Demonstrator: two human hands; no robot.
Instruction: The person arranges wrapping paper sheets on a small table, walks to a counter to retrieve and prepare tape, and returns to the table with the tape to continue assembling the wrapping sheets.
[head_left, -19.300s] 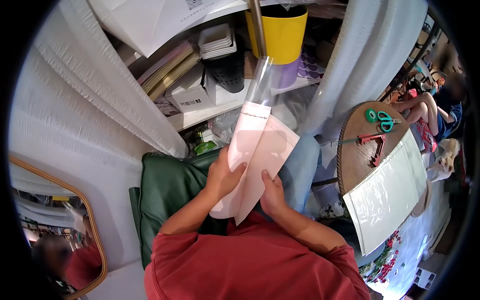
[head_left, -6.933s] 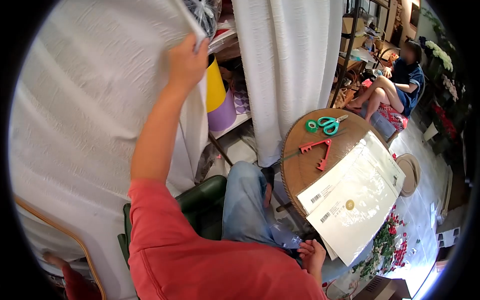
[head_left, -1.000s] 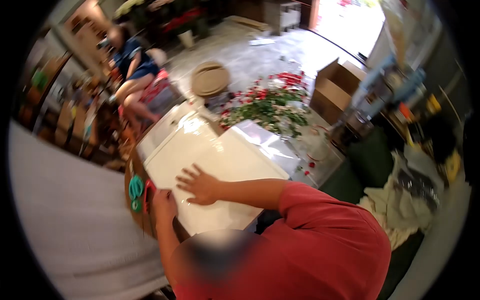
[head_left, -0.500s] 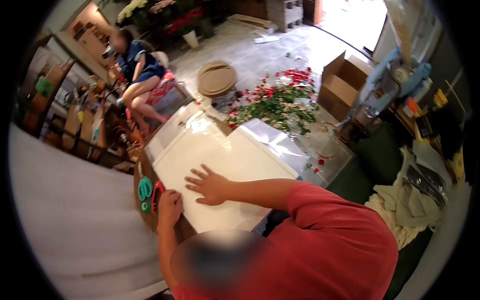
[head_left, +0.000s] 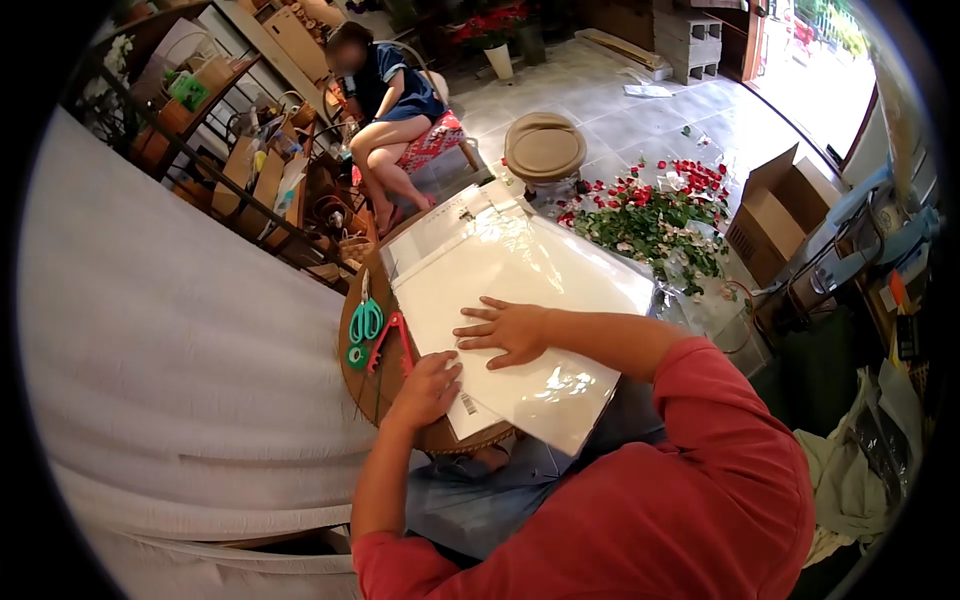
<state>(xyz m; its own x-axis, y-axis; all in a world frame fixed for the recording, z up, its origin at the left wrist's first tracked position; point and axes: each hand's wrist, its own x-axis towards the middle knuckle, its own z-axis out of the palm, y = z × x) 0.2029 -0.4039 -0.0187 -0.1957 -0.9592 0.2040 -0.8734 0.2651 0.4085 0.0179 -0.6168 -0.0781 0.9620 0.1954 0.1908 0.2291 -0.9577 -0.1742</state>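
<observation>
Wrapped sheet stack (head_left: 520, 280) runs away from body | right hand (head_left: 512, 330) flat on it, fingers spread | left hand (head_left: 428, 388) at near-left corner — pinching, probably.

- Flower shop workroom.
- Cut roses (head_left: 655, 215) heaped on floor, upper right of frame.
- Wrapping sheets (head_left: 520, 290) on round surface (head_left: 360, 385); cardboard box (head_left: 775, 205); cluttered shelves (head_left: 215, 120), upper left.

On the round wooden table (head_left: 362, 385), green-handled scissors (head_left: 366, 318) lie left of the plastic-wrapped white paper sheets (head_left: 520, 280), roses (head_left: 655, 215) on the floor beyond
</observation>
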